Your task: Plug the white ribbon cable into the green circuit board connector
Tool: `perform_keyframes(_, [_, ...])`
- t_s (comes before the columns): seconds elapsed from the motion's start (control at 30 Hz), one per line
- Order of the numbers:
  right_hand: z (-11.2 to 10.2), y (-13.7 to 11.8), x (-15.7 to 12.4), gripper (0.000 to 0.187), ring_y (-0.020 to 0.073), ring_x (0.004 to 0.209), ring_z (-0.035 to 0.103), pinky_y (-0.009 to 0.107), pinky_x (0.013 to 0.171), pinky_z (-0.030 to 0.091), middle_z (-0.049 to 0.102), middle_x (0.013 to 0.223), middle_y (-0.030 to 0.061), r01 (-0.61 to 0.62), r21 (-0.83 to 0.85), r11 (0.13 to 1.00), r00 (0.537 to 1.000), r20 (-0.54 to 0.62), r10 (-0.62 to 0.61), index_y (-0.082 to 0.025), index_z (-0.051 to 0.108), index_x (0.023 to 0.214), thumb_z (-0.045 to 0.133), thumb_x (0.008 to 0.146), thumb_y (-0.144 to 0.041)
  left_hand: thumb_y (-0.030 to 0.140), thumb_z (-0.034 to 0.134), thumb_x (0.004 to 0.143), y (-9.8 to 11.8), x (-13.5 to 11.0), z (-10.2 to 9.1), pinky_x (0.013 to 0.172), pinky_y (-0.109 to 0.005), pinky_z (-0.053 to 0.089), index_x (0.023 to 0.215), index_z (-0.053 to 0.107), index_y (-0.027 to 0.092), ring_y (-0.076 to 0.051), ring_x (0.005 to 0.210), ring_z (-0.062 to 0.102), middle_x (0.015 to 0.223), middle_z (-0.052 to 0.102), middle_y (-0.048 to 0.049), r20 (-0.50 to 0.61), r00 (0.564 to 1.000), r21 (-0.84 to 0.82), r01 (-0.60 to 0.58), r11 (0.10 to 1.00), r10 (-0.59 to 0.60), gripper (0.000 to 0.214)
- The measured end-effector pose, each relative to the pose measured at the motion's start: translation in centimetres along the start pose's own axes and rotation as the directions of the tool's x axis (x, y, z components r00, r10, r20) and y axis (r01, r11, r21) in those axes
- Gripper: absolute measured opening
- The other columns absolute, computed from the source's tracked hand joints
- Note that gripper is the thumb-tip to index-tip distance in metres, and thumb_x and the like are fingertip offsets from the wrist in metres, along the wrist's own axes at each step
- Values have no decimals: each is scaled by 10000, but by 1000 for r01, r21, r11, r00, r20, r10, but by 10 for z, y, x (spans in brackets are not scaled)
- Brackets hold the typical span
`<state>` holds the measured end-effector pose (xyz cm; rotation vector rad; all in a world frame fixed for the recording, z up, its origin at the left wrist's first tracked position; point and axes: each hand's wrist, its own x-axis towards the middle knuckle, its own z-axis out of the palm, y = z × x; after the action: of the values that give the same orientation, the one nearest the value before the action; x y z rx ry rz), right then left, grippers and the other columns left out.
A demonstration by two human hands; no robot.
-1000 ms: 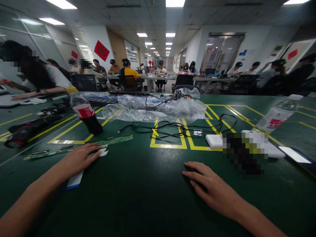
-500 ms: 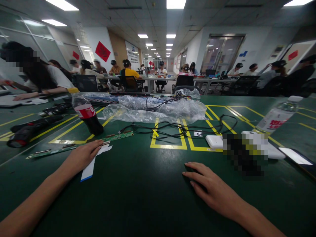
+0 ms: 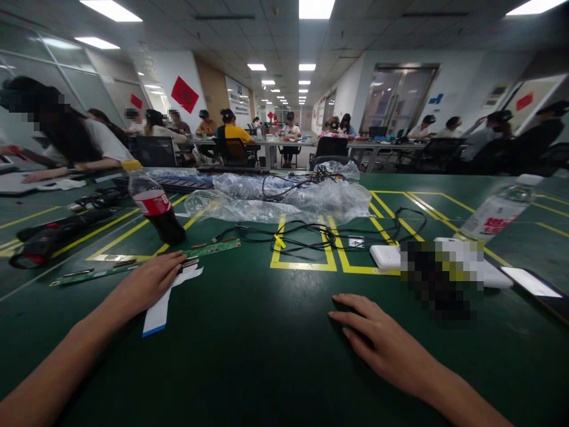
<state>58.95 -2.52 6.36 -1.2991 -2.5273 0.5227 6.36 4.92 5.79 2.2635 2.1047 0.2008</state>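
Note:
My left hand (image 3: 153,280) lies palm down across a long, narrow green circuit board (image 3: 217,246), its fingers stretched out and close together. A white flat ribbon cable (image 3: 156,314) with a blue end passes under this hand, and part of it shows beside the fingertips. The underside of the fingers and the thumb are hidden. On the right, my right hand (image 3: 377,338) rests on the green table (image 3: 267,350) with fingers apart and nothing in them.
A cola bottle (image 3: 155,204) stands behind the board. Black cables (image 3: 311,231) and clear plastic wrap (image 3: 284,198) lie mid-table. White devices (image 3: 386,257), a phone (image 3: 533,284) and a water bottle (image 3: 498,210) are at right. A black flashlight-like object (image 3: 57,234) and a co-worker (image 3: 84,133) are left.
The blue end of the ribbon cable has shifted slightly toward me, and the board has moved a little under my left hand. My right hand has stayed in place.

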Motion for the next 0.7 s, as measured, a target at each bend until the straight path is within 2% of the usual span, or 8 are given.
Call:
perform_keyframes(0.17, [-2, -1, 1, 410, 285, 1413, 432, 544, 1154, 375, 488, 1534, 66, -8, -11, 1000, 1000, 17, 8, -305, 607, 1377, 497, 987, -246, 366, 354, 978, -2, -5, -3, 1050, -510, 428, 1338, 609, 103, -329, 1242, 546, 1373, 588, -161, 57, 998, 26, -19, 999, 18, 513])
perform_keyframes(0.27, [-3, -2, 1, 410, 283, 1414, 430, 537, 1149, 385, 489, 1532, 68, -9, -11, 1000, 1000, 23, 9, -300, 605, 1380, 491, 990, -245, 323, 421, 927, 6, -10, -2, 1005, -529, 461, 1323, 628, 116, -344, 1180, 585, 1332, 616, -165, 88, 996, 21, -20, 1000, 18, 492])
perform_keyframes(0.37, [-4, -3, 1, 406, 284, 1419, 424, 536, 1154, 379, 482, 1539, 67, -18, -15, 1000, 999, 28, 18, -294, 608, 1378, 490, 992, -249, 306, 443, 918, 27, -18, -4, 1030, -535, 447, 1316, 641, 131, -349, 1179, 590, 1325, 626, -155, 97, 993, -13, -59, 998, 60, 478])
perform_keyframes(0.43, [-5, -4, 1, 406, 287, 1420, 424, 541, 1156, 376, 483, 1538, 65, -23, -11, 1000, 999, 29, 23, -295, 610, 1376, 492, 991, -244, 335, 428, 950, 45, -24, -10, 1020, -485, 474, 1320, 646, 197, -315, 1162, 613, 1306, 648, -109, 118, 985, -60, -116, 991, 122, 451])
perform_keyframes(0.5, [-5, -4, 1, 405, 289, 1413, 434, 547, 1154, 378, 491, 1532, 64, -20, 0, 1000, 999, 27, 20, -300, 614, 1371, 495, 988, -240, 380, 382, 991, 62, -30, -17, 930, -421, 544, 1358, 617, 273, -275, 1085, 659, 1245, 687, -64, 142, 974, -193, -148, 970, 177, 449])
perform_keyframes(0.6, [-5, -4, 1, 408, 288, 1402, 448, 551, 1148, 384, 500, 1524, 64, -10, 14, 1000, 1000, 12, 10, -304, 616, 1367, 502, 982, -232, 425, 283, 1026, 75, -34, -24, 798, -373, 598, 1416, 556, 307, -250, 992, 692, 1173, 714, -45, 122, 975, -373, -131, 919, 188, 490])
perform_keyframes(0.7, [-4, -3, 1, 414, 282, 1405, 445, 543, 1143, 394, 497, 1528, 57, -4, 9, 1000, 1000, 6, 4, -311, 609, 1372, 500, 981, -227, 439, 314, 997, 64, -29, -20, 923, -441, 562, 1383, 586, 268, -291, 1100, 666, 1241, 693, -63, 46, 993, -287, -88, 954, 106, 502])
